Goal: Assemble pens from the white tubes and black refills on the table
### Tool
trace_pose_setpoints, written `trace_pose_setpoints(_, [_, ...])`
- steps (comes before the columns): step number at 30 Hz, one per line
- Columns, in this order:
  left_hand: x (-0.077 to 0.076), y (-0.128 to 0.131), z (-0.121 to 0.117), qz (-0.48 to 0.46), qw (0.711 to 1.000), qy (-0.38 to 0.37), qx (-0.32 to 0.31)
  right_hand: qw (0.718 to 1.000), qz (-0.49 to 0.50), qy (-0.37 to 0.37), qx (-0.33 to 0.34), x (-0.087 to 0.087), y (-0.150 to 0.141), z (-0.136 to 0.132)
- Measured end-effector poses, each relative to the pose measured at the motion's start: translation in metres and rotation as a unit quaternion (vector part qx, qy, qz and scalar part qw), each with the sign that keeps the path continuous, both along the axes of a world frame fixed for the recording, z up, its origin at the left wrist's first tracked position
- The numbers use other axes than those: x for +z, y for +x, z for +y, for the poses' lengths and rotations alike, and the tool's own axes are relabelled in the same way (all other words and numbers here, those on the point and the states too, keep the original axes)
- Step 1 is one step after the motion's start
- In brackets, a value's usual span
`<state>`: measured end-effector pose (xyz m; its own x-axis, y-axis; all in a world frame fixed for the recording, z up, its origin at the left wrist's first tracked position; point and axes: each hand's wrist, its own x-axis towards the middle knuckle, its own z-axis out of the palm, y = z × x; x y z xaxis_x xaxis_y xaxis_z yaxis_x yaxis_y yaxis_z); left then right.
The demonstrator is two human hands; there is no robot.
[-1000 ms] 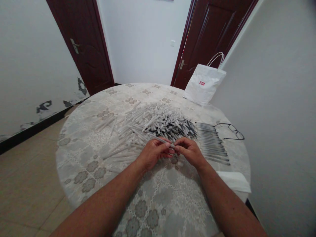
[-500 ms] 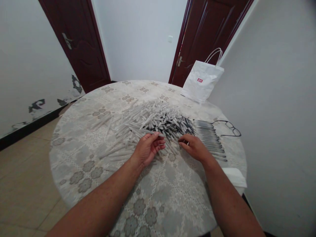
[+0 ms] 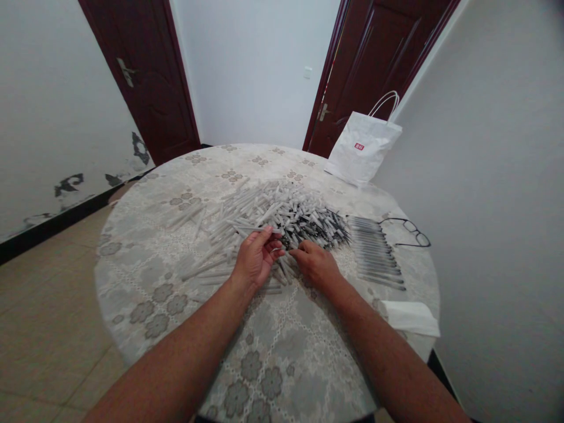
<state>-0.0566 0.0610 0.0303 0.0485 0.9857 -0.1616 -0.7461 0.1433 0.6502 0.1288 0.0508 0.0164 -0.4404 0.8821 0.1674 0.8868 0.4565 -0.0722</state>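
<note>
My left hand pinches a slim translucent pen barrel between thumb and forefinger, its other fingers curled. Close by on the right, my right hand has its fingers pinched together, pointing toward the left hand; what they hold, if anything, is too small to make out. Both hands are over the near side of a large pile of whitish tubes. Shorter whitish pieces with dark tips make up the pile's right part. To its right lies a neat row of slim grey pens with dark ends.
A round table with a flowered cloth carries everything. Black-framed glasses lie beyond the row, near the right edge. A folded white paper or cloth is at the near right. A white handled bag stands at the back right.
My right hand has moved left, from beside the row of pens to close by my left hand. My left hand still holds the barrel. The view has shifted slightly.
</note>
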Motion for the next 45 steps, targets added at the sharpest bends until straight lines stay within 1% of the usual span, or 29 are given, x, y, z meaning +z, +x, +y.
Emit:
trace_pose_setpoints(3, [0.001, 0.001, -0.001, 0.002, 1.0, 0.006, -0.001, 0.997, -0.062, -0.004, -0.035, -0.001, -0.012, 0.004])
trace_pose_setpoints(8, [0.002, 0.001, -0.003, 0.004, 1.0, 0.01, -0.014, 0.991, -0.11, -0.005, -0.074, 0.001, -0.016, 0.011])
trace_pose_setpoints(13, [0.002, 0.001, -0.004, 0.014, 1.0, 0.006, -0.014, 0.987, -0.147, -0.033, -0.047, 0.01, -0.02, 0.018])
trace_pose_setpoints(15, [0.001, 0.0, -0.004, 0.015, 1.0, 0.009, -0.014, 0.987, -0.149, -0.039, -0.049, 0.013, -0.024, 0.02])
trace_pose_setpoints(17, [0.0, 0.0, -0.004, 0.015, 1.0, 0.01, -0.013, 0.987, -0.14, -0.044, -0.058, 0.015, -0.026, 0.02])
trace_pose_setpoints(19, [-0.002, -0.001, -0.003, 0.016, 1.0, 0.009, -0.012, 0.991, -0.105, -0.041, -0.068, 0.015, -0.025, 0.017])
trace_pose_setpoints(21, [-0.004, 0.0, -0.003, 0.018, 1.0, 0.006, -0.013, 0.997, -0.018, -0.021, -0.068, 0.016, -0.02, 0.013])
trace_pose_setpoints(22, [-0.004, 0.0, -0.003, 0.019, 1.0, 0.007, -0.014, 0.997, 0.05, -0.013, -0.062, 0.018, -0.017, 0.011])
trace_pose_setpoints(23, [-0.005, 0.001, -0.003, 0.02, 1.0, 0.008, -0.016, 0.99, 0.131, -0.015, -0.055, 0.019, -0.014, 0.008])
trace_pose_setpoints(24, [-0.005, 0.001, -0.003, 0.021, 1.0, 0.011, -0.019, 0.974, 0.219, -0.031, -0.052, 0.021, -0.011, 0.006])
trace_pose_setpoints(25, [-0.005, 0.002, -0.003, 0.024, 0.999, 0.015, -0.022, 0.949, 0.306, -0.059, -0.052, 0.022, -0.009, 0.003])
trace_pose_setpoints(27, [-0.005, 0.004, -0.004, 0.035, 0.998, 0.027, -0.035, 0.878, 0.457, -0.124, -0.07, 0.021, -0.007, -0.001])
trace_pose_setpoints(28, [-0.005, 0.005, -0.005, 0.042, 0.998, 0.032, -0.043, 0.842, 0.514, -0.146, -0.079, 0.019, -0.007, -0.002])
trace_pose_setpoints(29, [-0.005, 0.006, -0.006, 0.048, 0.997, 0.036, -0.05, 0.811, 0.557, -0.158, -0.083, 0.017, -0.008, -0.003])
trace_pose_setpoints(30, [-0.005, 0.007, -0.007, 0.053, 0.996, 0.039, -0.056, 0.788, 0.589, -0.162, -0.083, 0.013, -0.008, -0.004])
trace_pose_setpoints(31, [-0.005, 0.008, -0.008, 0.056, 0.996, 0.041, -0.06, 0.771, 0.61, -0.163, -0.081, 0.009, -0.008, -0.004])
trace_pose_setpoints(33, [-0.005, 0.009, -0.01, 0.062, 0.995, 0.044, -0.066, 0.753, 0.633, -0.165, -0.075, 0.002, -0.008, -0.004])
trace_pose_setpoints(36, [-0.003, 0.011, -0.013, 0.079, 0.993, 0.047, -0.074, 0.739, 0.649, -0.174, -0.062, -0.004, -0.006, -0.003])
trace_pose_setpoints(40, [-0.002, 0.013, -0.014, 0.107, 0.99, 0.056, -0.078, 0.733, 0.653, -0.18, -0.055, -0.002, -0.005, -0.004])
trace_pose_setpoints(45, [-0.005, 0.014, -0.013, 0.125, 0.988, 0.061, -0.071, 0.732, 0.661, -0.149, -0.067, 0.004, -0.005, -0.005])
